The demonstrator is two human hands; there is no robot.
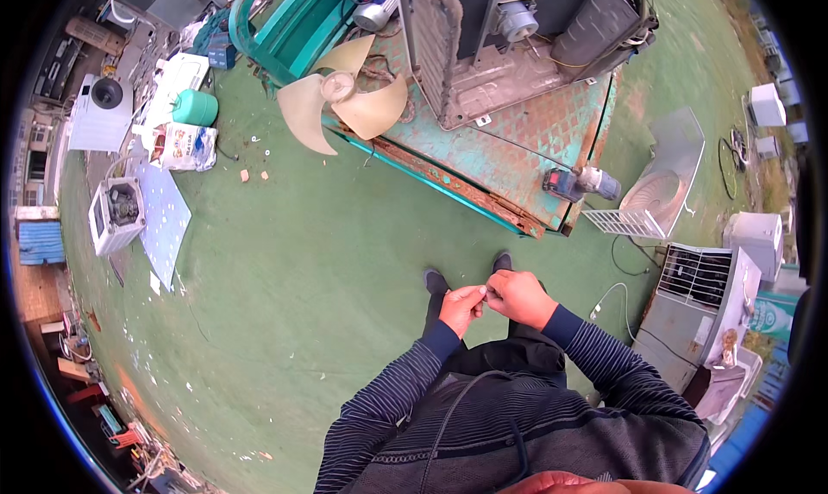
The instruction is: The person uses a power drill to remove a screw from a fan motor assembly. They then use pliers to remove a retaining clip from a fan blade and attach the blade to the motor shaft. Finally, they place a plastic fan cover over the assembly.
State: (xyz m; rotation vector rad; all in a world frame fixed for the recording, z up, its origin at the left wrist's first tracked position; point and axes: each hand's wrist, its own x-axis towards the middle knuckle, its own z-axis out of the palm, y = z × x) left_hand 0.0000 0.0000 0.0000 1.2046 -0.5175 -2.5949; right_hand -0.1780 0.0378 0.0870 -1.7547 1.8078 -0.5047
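My left hand [462, 310] and my right hand [521, 297] meet in front of my body, above my shoes. The fingers of both are pinched together at the tips. Whatever lies between them, if anything, is too small to make out. Beyond them stands a worn teal metal bench [517, 162]. A cordless drill [573, 183] with a long thin bit rests on its near right corner. Further back on the bench is an opened air-conditioner outdoor unit with a small motor [516, 21] and a dark compressor [595, 32]. A pale three-bladed fan [338, 87] sits at the bench's left edge.
A bent metal casing panel [660, 179] leans right of the bench. Old appliance housings [690, 304] stand at the right with a loose white cable [617, 297]. Left on the green floor are a boxy unit [118, 213], a sack [185, 146] and a green container [195, 107].
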